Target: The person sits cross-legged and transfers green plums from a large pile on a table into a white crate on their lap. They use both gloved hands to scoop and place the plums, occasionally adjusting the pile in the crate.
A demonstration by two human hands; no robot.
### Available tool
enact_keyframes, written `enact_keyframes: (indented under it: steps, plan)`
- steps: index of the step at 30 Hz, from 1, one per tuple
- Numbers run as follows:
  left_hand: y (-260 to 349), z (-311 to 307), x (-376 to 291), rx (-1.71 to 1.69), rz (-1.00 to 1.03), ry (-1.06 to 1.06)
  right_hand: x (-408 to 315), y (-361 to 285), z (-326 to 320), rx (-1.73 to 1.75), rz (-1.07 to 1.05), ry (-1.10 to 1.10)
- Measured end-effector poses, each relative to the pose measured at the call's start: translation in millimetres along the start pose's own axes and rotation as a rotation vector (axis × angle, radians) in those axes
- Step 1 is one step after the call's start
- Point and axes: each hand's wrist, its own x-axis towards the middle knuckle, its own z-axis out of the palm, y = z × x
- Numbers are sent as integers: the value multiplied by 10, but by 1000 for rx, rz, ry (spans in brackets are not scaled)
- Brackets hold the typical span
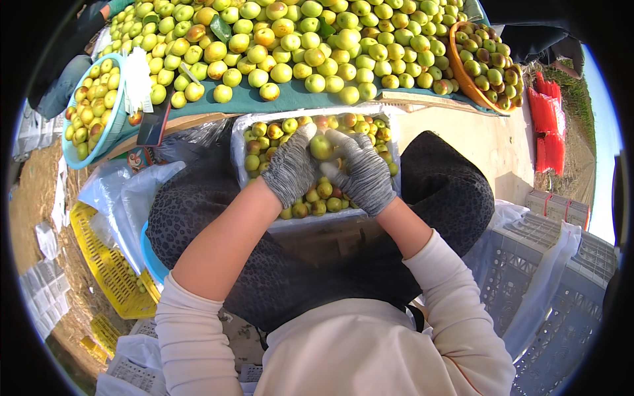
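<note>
Between my gloved hands, above a lined box [317, 223] of green and brown-tinged jujubes, is one larger green jujube [321, 147]. My left hand [294, 166] wears a grey knit glove with pale fingertips and has its fingers against the left side of that fruit. My right hand [364, 171], gloved alike, has its fingertips close to the fruit's upper right and its thumb apart below. Whether it grips anything is unclear. The jujubes in the box [319, 192] show around and below both hands, which hide the middle of the layer.
A cloth-covered table [208, 105] piled with jujubes stands ahead. An orange basket [458, 74] and a blue basket [121, 79] hold more. A phone-like device [152, 126] lies at the table edge. Grey crates [520, 267] stand right, a yellow crate [101, 262] left. Other people are partly visible.
</note>
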Motion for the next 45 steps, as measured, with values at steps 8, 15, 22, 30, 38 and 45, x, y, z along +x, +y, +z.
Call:
enact_keyframes:
  steps: [8, 15, 22, 30, 38, 45]
  plan:
    - [-833, 326, 150, -122, -375, 166, -301, 622, 246, -56, 273, -179]
    - [-738, 209, 528, 1458, 190, 179, 530, 1641, -20, -13, 645, -22]
    - [-696, 145, 1101, 1868, 280, 18, 680, 1730, -60, -434, 406, -194]
    - [-886, 86, 1291, 1885, 286, 0, 563, 1664, 111, -581, 455, -243]
    - [-1026, 116, 1275, 2021, 244, 44, 624, 1353, 91, -539, 294, -271]
    - [-973, 31, 1243, 2028, 230, -31, 682, 1260, -1, -319, 299, -347]
